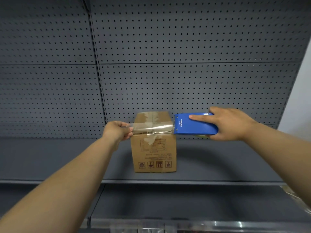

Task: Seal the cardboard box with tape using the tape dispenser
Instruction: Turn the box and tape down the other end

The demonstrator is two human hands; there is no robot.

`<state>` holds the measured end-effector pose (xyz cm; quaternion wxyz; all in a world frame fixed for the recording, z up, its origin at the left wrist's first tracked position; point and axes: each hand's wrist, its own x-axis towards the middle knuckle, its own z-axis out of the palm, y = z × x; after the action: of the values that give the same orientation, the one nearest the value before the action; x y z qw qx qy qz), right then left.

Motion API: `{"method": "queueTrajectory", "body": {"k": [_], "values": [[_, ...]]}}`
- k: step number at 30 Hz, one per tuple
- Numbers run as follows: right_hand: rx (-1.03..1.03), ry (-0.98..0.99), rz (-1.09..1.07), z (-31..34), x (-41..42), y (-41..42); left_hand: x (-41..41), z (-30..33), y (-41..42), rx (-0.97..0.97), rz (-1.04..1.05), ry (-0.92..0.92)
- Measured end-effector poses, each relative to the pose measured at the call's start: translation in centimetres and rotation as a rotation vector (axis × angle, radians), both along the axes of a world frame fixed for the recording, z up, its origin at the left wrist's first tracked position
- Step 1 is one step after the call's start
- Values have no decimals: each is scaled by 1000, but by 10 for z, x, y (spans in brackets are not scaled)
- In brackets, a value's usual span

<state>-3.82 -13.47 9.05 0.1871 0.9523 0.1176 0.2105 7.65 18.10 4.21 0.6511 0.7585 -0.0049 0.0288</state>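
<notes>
Step in hand, by judgement: tape drawn out, not yet laid on the box.

- Left hand [117, 130]: curled, pinching the free end of the clear packing tape [152, 128] between thumb and fingers.
- Right hand [230, 124]: wrapped round the blue tape dispenser [196, 124], index finger laid straight along its upper face, remaining fingers underneath.
- Tape strip: stretched between the two hands, running from the left hand's pinch to the dispenser mouth. Slightly wrinkled, apparently taut. Contact with the box top: cannot tell.
- Cardboard box [154, 149]: between the two hands and just below the strip, standing on the grey shelf [50, 158]. Printed face toward the camera, print upside down. Flaps closed; older tape remnants across the top and over the front upper edge.
- Perforated grey back panel [168, 47] beyond both hands.

Next move, by judgement:
1. Lower both hands together, keeping the strip taut and aligned with the flap seam.
2. Press the left-hand end down over the box edge nearest that hand.
3. Smooth the strip toward the right hand, then tilt the dispenser to cut against its blade.

Caution: slack or a twisted strip likely to stick to itself or lie off the seam.
</notes>
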Motion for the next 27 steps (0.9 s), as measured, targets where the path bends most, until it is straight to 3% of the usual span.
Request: {"method": "queueTrajectory", "body": {"k": [8, 27], "values": [[16, 23, 21, 3, 1, 1, 5, 7, -1, 41, 27, 103], [51, 91, -31, 1, 4, 5, 3, 2, -3, 107, 70, 135]]}}
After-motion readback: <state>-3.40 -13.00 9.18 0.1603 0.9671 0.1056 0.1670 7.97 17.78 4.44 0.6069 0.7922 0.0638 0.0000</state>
